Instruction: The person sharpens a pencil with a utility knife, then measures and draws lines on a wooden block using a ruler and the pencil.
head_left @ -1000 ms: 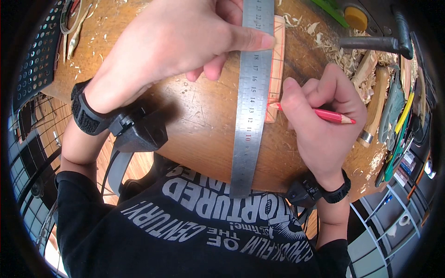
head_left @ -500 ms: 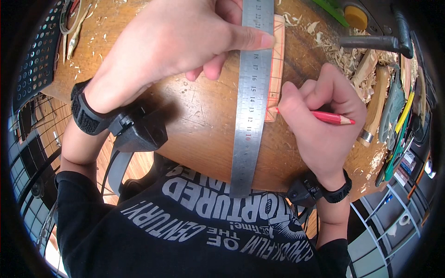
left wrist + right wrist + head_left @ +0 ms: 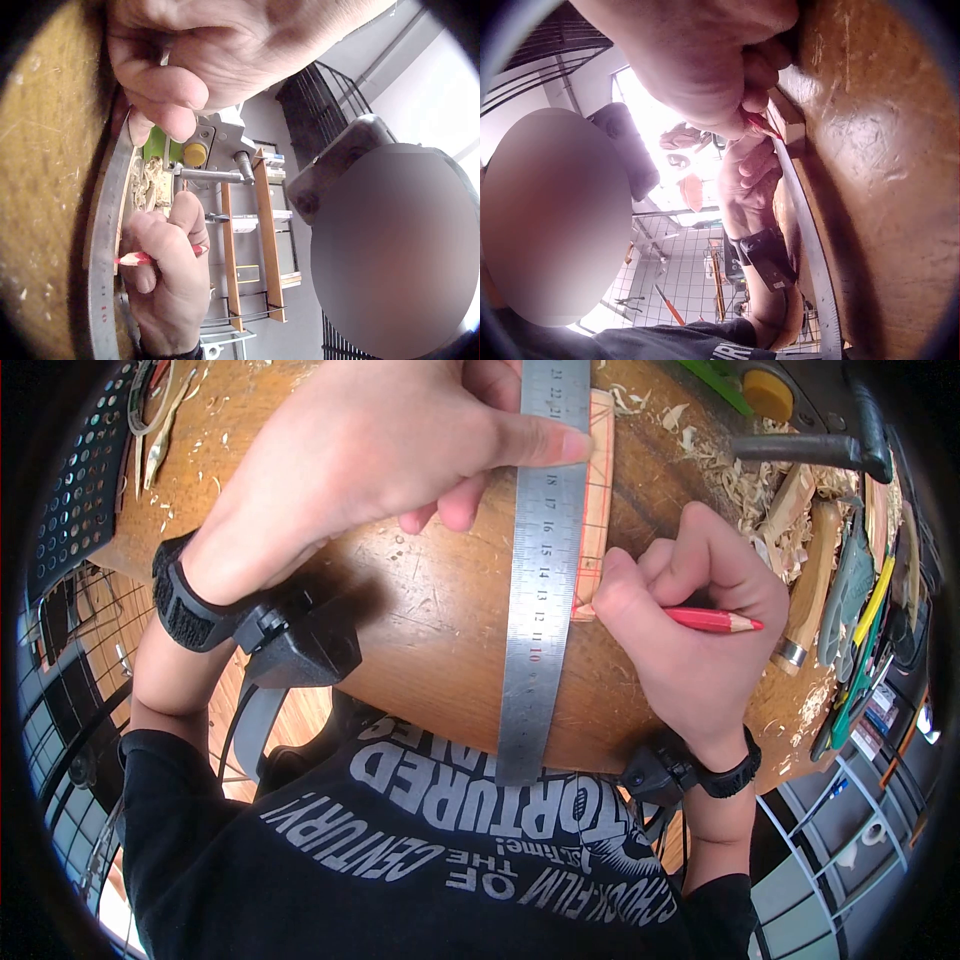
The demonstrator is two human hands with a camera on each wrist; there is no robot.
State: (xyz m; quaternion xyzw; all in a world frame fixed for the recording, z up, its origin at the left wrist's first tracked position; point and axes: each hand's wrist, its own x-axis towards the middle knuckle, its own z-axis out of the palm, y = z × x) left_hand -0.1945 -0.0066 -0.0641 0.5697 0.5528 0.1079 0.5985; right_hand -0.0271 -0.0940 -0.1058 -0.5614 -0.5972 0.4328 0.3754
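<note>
The ruler, laid along the wood on the table, is gripped by the left hand; the pencil is pinched in the right hand, its tip at the ruler's edge.

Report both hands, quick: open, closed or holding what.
Left hand: closed, holding the flat silver metal ruler, thumb on top.
Right hand: closed, holding the slim red wooden pencil.
</note>
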